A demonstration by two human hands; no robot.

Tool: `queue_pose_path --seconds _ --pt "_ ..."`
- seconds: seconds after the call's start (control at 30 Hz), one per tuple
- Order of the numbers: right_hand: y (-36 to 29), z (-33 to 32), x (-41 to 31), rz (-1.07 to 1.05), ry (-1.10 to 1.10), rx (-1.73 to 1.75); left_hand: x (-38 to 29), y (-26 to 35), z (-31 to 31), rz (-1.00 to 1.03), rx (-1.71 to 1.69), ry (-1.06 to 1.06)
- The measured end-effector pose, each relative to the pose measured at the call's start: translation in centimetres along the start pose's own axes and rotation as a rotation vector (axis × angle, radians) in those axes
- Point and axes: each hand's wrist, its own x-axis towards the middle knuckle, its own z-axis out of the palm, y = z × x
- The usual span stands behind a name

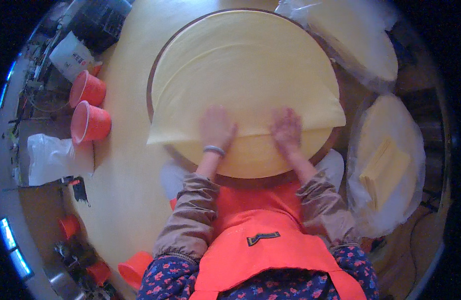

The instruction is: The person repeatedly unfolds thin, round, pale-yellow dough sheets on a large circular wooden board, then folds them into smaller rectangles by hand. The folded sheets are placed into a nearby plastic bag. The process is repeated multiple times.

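A large, thin, pale yellow round sheet, like a flatbread or dough sheet (245,71), lies over a round board (149,88) with a dark brown rim. Its near side forms a straight edge, with pointed corners sticking out past the board at left and right. Below that edge shows a deeper yellow layer (253,161). My left hand (217,125), with a grey band at the wrist, rests palm down on the sheet, blurred. To its right, my right hand (286,125) lies on the sheet near the same edge, also blurred. Neither hand visibly grips anything.
Plastic-wrapped pale sheets (350,41) lie at the upper right. Another plastic-covered round stack (414,165) holds folded yellow pieces (384,172). Two red tubs (93,122) stand at the left beside white bags (50,157). Another red tub (134,268) sits at the lower left.
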Motion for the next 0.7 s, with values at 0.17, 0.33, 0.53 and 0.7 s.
queue_pose_path --seconds 0.17,0.33,0.53,0.7 --pt "8.1 1.3 -1.2 0.113 0.162 -0.052 -2.4 -8.0 1.3 -0.235 0.085 -0.231" --pt "15.7 4.2 -2.1 0.231 0.196 -0.059 -5.2 -14.7 3.4 -0.6 0.088 -0.142" --pt "13.6 1.8 -0.2 0.356 0.554 0.15 -5.1 -18.4 3.8 -0.884 -0.578 0.205" --pt "-6.1 -1.3 -1.7 -0.325 0.166 0.553 -4.6 -20.4 3.9 -1.232 -0.853 0.227"
